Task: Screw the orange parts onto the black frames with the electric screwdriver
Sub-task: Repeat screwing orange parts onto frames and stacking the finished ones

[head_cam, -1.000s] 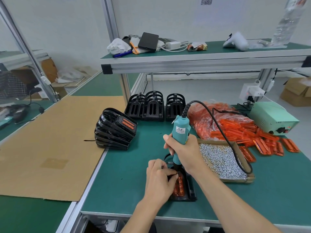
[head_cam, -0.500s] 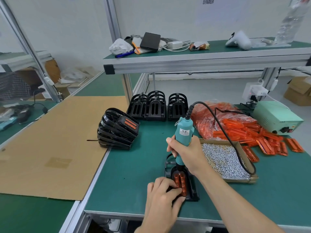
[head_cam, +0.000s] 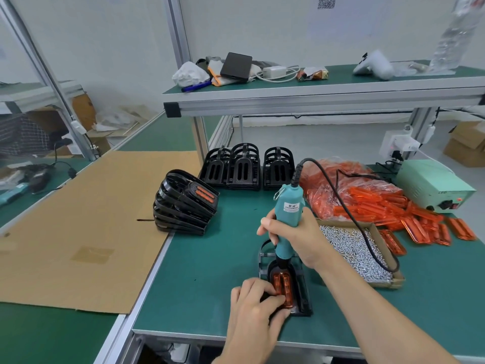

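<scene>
A black frame (head_cam: 303,292) lies flat on the green table near its front edge, with an orange part (head_cam: 284,285) seated in it. My right hand (head_cam: 299,236) grips the teal electric screwdriver (head_cam: 287,216) upright, its tip standing on the far end of the orange part. My left hand (head_cam: 256,313) rests on the near left corner of the frame, its fingertips pressing the orange part's edge. The near end of the frame is hidden under that hand.
A stack of finished frames (head_cam: 183,203) leans at the left, empty black frames (head_cam: 246,166) stand at the back. A cardboard tray of screws (head_cam: 362,252) and a heap of orange parts (head_cam: 388,206) lie right. Green power supply (head_cam: 433,185) far right; cardboard sheet (head_cam: 86,224) left.
My left hand slid from the middle of the frame toward its near left corner, uncovering the orange part. The screwdriver stayed upright on the part's far end.
</scene>
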The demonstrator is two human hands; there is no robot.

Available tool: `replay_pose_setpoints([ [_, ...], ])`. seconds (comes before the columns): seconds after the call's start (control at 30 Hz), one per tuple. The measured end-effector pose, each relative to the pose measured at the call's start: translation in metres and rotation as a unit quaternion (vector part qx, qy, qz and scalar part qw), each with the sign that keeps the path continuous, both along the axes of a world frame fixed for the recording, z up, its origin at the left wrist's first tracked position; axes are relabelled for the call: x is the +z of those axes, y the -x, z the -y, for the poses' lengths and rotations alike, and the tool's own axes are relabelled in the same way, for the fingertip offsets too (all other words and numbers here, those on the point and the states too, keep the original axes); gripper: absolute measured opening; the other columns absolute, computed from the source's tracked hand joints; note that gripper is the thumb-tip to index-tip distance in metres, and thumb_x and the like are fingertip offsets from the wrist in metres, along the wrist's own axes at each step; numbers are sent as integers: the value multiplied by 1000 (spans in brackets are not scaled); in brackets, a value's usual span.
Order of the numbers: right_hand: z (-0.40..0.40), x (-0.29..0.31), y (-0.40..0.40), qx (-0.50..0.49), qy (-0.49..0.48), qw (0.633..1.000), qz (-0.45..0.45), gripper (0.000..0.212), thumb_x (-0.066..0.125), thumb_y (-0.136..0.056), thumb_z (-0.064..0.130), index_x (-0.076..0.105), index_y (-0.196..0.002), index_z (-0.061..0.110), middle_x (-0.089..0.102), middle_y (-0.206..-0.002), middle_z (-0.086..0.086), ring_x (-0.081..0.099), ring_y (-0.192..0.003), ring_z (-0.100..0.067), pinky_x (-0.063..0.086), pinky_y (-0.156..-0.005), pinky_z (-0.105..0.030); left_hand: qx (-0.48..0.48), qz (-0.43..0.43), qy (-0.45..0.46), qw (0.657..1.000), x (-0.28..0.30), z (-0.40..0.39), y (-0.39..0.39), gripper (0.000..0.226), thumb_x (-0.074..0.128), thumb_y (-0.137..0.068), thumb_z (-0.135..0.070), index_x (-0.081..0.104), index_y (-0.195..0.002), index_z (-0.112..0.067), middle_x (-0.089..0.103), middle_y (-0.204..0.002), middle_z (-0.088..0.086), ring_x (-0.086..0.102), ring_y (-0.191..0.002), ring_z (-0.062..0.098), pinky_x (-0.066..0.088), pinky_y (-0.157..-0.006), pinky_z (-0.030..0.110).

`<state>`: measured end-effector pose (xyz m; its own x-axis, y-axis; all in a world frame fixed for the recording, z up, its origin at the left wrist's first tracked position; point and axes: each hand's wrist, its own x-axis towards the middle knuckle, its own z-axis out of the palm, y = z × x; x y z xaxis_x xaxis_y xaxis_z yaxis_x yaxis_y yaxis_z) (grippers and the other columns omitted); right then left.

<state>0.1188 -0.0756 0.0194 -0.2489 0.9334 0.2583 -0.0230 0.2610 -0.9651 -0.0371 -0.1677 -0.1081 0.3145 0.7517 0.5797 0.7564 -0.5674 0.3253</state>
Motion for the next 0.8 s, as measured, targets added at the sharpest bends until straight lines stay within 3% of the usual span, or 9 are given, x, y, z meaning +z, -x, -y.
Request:
replay_pose_setpoints([
  [0.1, 0, 0, -8, 1, -5, 999, -50, 20, 75, -89, 27, 67, -78, 12, 76, -88, -18, 51, -57, -22, 50, -66, -31, -11, -8, -1, 1000, 0, 1, 1, 21, 78, -82, -45, 77, -98, -31, 57, -103, -14, 52, -106, 10, 38, -82, 32],
  [0.23, 3, -2, -14, 28, 6, 999, -24, 20, 77, -89, 30, 68, -78, 16, 75, -87, -22, 53, -62, -24, 50, -71, -34, -39, 11, 14, 999, -2, 2, 3, 25, 76, -88, -41, 78, -104, -21, 58, -105, -9, 52, -107, 11, 51, -82, 29],
  [0.33, 3, 0, -17, 22, 1, 999, -31, 20, 76, -89, 30, 68, -78, 15, 73, -86, -24, 55, -63, -23, 50, -72, -34, -46, 15, 20, 999, -3, 0, 4, 26, 76, -88, -39, 77, -104, -19, 57, -106, -8, 51, -107, 11, 52, -81, 26],
  [0.47, 8, 3, -27, -33, -25, 988, -147, 15, 77, -87, 22, 66, -81, 15, 70, -84, -27, 56, -60, -19, 51, -65, -31, -51, 15, 34, 998, -1, -3, 3, 27, 73, -90, -42, 76, -106, -21, 57, -108, -10, 52, -108, 11, 53, -81, 26],
  [0.53, 14, 2, -43, -55, 1, 959, -278, 18, 81, -83, 18, 64, -83, 18, 70, -81, -16, 52, -57, -18, 49, -60, -28, -58, 14, 37, 998, 1, -6, 3, 28, 72, -91, -43, 76, -107, -21, 57, -110, -11, 53, -110, 11, 53, -82, 26],
  [0.63, 34, -8, -75, -91, 54, 891, -442, 35, 92, -70, 33, 62, -81, 21, 64, -79, 1, 46, -57, -9, 45, -59, -23, -61, 2, 44, 997, 4, -10, 2, 30, 69, -93, -47, 76, -109, -23, 56, -111, -14, 52, -112, 9, 54, -82, 27],
  [0.8, 85, -51, -120, -179, 95, 811, -549, 32, 88, -68, 38, 60, -76, 26, 52, -80, 12, 39, -56, -1, 40, -59, -17, -58, 3, 51, 997, 6, -16, -5, 37, 71, -89, -52, 75, -114, -26, 59, -113, -13, 53, -113, 11, 51, -90, 31],
])
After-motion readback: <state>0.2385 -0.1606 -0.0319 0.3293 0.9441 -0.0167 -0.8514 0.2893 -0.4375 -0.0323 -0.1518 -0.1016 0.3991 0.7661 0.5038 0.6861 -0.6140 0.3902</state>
